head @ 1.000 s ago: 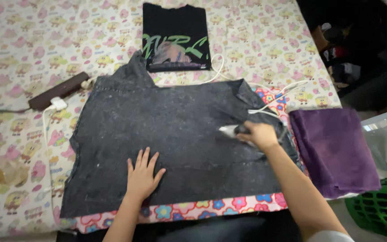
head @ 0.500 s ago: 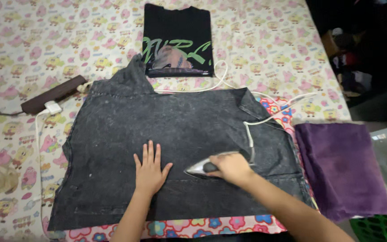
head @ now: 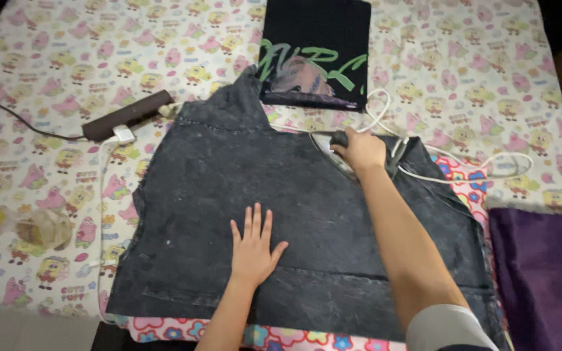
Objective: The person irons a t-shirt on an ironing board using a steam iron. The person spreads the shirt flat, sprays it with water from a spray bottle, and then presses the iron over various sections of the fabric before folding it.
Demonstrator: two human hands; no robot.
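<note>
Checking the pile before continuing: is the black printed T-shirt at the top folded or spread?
Folded: the black printed T-shirt lies as a compact rectangle, sleeves tucked away.

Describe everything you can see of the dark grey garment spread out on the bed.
The dark grey garment looks like washed, speckled fabric with visible seams and what seems to be a hood pointing up towards the folded black shirt. It lies flat on a floral cloth over the patterned bedsheet. The left hand presses flat on its lower middle; the right hand holds an iron at its upper edge.
</note>
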